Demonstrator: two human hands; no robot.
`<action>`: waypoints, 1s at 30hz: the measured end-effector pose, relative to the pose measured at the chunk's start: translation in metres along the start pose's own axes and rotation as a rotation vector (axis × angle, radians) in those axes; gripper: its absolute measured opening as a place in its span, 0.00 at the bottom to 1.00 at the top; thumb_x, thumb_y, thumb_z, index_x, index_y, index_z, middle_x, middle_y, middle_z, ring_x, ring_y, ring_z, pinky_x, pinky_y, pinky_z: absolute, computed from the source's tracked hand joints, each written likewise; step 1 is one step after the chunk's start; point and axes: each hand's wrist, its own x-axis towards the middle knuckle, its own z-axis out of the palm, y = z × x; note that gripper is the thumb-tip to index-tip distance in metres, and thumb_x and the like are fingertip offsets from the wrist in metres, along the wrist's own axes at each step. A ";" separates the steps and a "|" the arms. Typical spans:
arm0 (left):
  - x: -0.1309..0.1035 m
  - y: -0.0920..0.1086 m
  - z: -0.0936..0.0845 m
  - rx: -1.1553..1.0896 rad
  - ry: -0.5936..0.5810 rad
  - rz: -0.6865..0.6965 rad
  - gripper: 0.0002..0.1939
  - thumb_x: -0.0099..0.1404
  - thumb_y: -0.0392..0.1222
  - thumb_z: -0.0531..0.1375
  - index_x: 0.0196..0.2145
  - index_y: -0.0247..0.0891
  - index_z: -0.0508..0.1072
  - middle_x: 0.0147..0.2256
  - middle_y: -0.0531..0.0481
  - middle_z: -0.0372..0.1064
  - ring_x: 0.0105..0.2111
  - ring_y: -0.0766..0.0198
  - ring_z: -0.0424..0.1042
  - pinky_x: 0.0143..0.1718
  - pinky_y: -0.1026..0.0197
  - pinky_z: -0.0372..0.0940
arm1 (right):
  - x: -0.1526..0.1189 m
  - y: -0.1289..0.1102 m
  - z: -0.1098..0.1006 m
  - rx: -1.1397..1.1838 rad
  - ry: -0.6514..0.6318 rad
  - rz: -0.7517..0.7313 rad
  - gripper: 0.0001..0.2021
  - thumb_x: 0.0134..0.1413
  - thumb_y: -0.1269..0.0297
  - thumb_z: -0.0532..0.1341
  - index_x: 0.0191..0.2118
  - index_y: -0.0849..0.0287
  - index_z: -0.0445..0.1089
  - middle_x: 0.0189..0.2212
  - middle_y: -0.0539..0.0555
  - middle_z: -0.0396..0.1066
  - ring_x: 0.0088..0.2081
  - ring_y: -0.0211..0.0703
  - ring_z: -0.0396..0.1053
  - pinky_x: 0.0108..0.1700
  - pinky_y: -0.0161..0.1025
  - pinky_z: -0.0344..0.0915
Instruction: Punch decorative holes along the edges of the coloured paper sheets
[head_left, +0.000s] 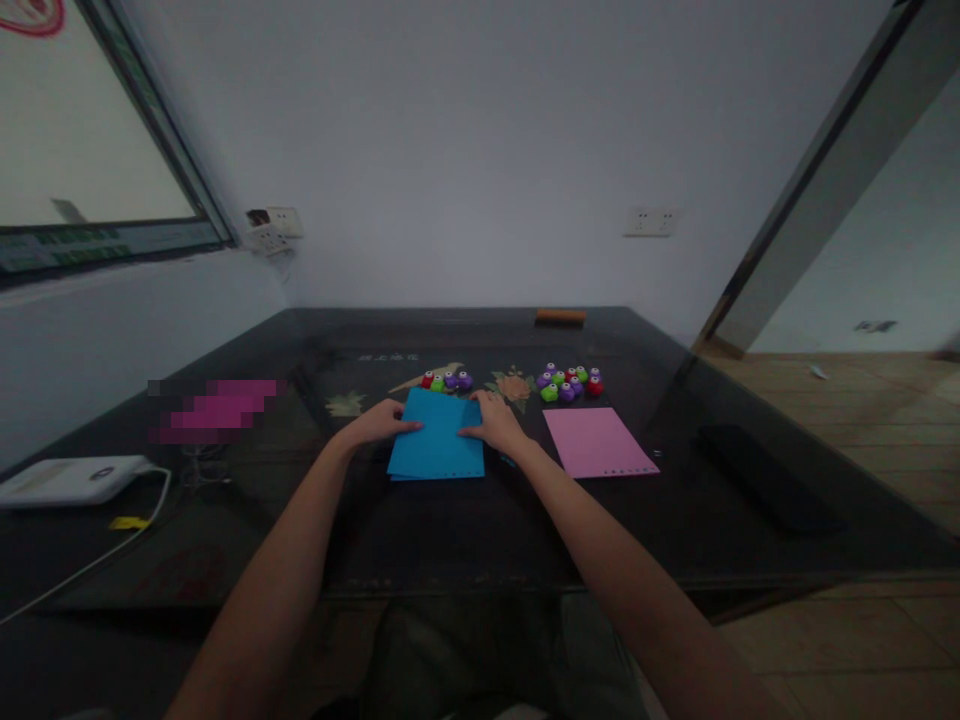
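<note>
A small stack of blue paper sheets (436, 452) lies on the dark table, its lower edges slightly out of line and small holes along the bottom right. My left hand (379, 421) grips the left edge, thumb on top and fingers at the side, partly hidden. On the right edge, my right hand (497, 422) holds the sheets in the same way, with its thumb across the paper. Just beyond the paper sits a small group of big-eyed toy balls (452, 381) in red, green and purple. A larger cluster of the same toy balls (568, 384) stands to the right.
Pink paper (600, 442) with punched holes lies right of my hands. Farther right is a black flat object (765, 480). A white device (75, 481) with a cable is on the left, near a blurred pink patch (221, 408). An orange-brown block (560, 316) sits at the back edge.
</note>
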 end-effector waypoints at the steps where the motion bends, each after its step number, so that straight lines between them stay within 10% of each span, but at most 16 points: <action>1: -0.001 0.001 -0.001 -0.036 0.002 0.004 0.17 0.51 0.53 0.62 0.30 0.37 0.76 0.33 0.46 0.76 0.32 0.56 0.73 0.32 0.60 0.66 | 0.000 0.001 -0.001 0.037 0.011 0.000 0.34 0.37 0.54 0.68 0.51 0.60 0.58 0.46 0.61 0.63 0.50 0.54 0.60 0.46 0.46 0.58; 10: 0.002 0.003 -0.005 -0.117 0.206 0.026 0.15 0.52 0.51 0.62 0.29 0.35 0.75 0.31 0.46 0.75 0.31 0.56 0.72 0.31 0.58 0.67 | 0.007 0.007 -0.003 0.605 0.092 0.140 0.33 0.42 0.62 0.66 0.55 0.61 0.56 0.41 0.59 0.70 0.40 0.45 0.69 0.40 0.42 0.65; 19: 0.002 0.010 -0.002 -0.306 0.475 0.070 0.22 0.47 0.57 0.63 0.30 0.34 0.75 0.31 0.45 0.75 0.29 0.58 0.71 0.30 0.59 0.65 | 0.012 0.012 -0.006 0.941 -0.009 0.128 0.12 0.40 0.58 0.66 0.26 0.63 0.70 0.23 0.52 0.71 0.25 0.38 0.67 0.31 0.36 0.62; 30: 0.000 0.017 0.016 -0.437 0.196 0.130 0.15 0.46 0.51 0.66 0.23 0.35 0.74 0.22 0.48 0.72 0.20 0.62 0.68 0.23 0.62 0.63 | 0.013 0.008 -0.014 0.980 0.243 0.067 0.14 0.37 0.55 0.66 0.27 0.61 0.71 0.23 0.50 0.70 0.26 0.39 0.66 0.31 0.36 0.62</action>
